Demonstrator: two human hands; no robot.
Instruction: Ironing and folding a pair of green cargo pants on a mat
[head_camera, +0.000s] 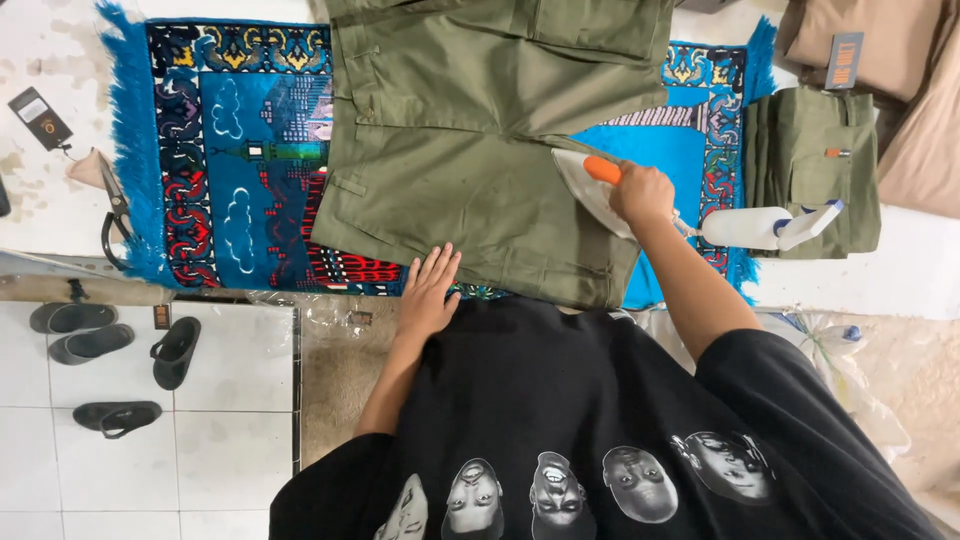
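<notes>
While your right hand (640, 192) grips the orange handle of the iron (590, 182), the iron rests on the olive shorts (470, 150), near their hem edge closest to you. Your left hand (430, 290) lies flat with fingers spread on that same hem, holding nothing. The shorts lie spread over a blue patterned mat (230, 150) on the white tabletop (50, 200). Just right of the shorts lies a white spray bottle (765, 226) against a folded olive stack (815, 165); above that stack sits a dark rectangular tag with orange print (844, 60). Left of the mat lie scissors (115, 215) and a small black tag (40, 118).
</notes>
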